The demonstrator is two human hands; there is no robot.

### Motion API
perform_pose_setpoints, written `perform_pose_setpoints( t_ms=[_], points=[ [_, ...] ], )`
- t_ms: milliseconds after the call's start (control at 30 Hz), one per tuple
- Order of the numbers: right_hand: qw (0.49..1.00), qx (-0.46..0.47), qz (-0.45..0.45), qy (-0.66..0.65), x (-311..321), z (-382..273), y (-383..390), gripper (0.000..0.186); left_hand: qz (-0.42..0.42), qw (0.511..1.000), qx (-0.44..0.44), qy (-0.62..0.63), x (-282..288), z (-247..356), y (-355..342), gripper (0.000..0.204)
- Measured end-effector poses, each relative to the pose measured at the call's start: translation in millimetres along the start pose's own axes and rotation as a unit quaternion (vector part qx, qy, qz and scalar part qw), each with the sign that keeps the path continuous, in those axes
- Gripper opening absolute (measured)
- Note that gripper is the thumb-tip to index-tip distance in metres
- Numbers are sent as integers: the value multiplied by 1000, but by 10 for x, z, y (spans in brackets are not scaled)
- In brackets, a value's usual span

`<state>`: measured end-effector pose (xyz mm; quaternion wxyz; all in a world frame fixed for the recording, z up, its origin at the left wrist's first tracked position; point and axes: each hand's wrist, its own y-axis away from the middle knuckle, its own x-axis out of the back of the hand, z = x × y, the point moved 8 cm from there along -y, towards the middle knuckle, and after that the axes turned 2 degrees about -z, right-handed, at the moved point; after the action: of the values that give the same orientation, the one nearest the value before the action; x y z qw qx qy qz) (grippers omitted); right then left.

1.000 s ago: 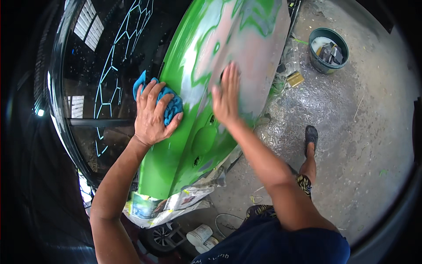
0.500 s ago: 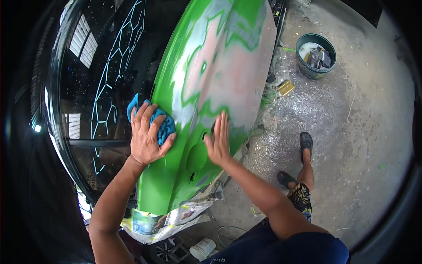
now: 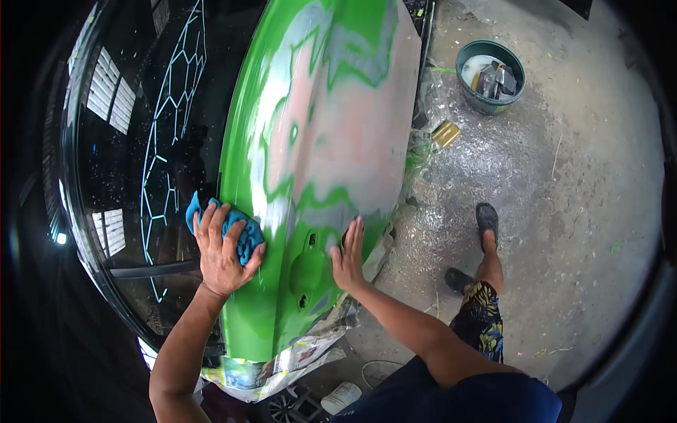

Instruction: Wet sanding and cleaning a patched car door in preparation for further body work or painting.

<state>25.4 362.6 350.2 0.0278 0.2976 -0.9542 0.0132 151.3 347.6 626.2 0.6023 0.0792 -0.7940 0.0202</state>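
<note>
A green car door (image 3: 257, 331) lies before me, its paint worn to grey and pinkish patches (image 3: 356, 130) over the far part. My left hand (image 3: 224, 255) presses a crumpled blue cloth (image 3: 248, 241) on the door's left edge, beside the dark window glass. To the right of the handle recess (image 3: 307, 273), my right hand (image 3: 349, 259) rests flat on the door's surface. Its fingers are stretched out, and nothing shows in it; the palm side is hidden.
Dark window glass (image 3: 127, 169) with pale blue line patterns borders the door at left. Newspaper (image 3: 282, 370) hangs along its near edge. A green bucket (image 3: 486, 106) with whitish liquid and dark sheets stands on the wet floor, a gold-brown block (image 3: 446, 134) nearer the door.
The view has shifted. Against the door, my left hand with the cloth has slid a little nearer to me. My right hand has moved slightly nearer and rightward, uncovering the opening beside the handle recess.
</note>
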Motion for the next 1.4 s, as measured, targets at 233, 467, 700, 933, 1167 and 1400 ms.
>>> perform_pose_setpoints(
  t_ms=[233, 467, 700, 933, 1167, 1400],
  points=[
    [994, -17, 102, -15, 1168, 346, -3887, 82, -3, 1000, -9, -27, 45, 23, -72, 57],
    [997, -74, 29, 10, -52, 564, -95, 74, -27, 1000, -13, -8, -17, 18, -22, 60],
    [992, -46, 108, -36, 971, 641, -3879, 90, -16, 999, -15, -31, -10, -53, -28, 56],
    [981, -179, 41, -57, -38, 834, -492, 76, -27, 999, -11, -34, -84, -54, 108, 59],
    [893, -390, 119, -192, 291, 2162, -689, 85, -12, 999, -28, -31, -111, 41, -86, 59],
    [953, -276, -47, -111, -345, 378, 344, 87, -50, 997, -20, -62, 90, -127, 184, 57]
  ],
)
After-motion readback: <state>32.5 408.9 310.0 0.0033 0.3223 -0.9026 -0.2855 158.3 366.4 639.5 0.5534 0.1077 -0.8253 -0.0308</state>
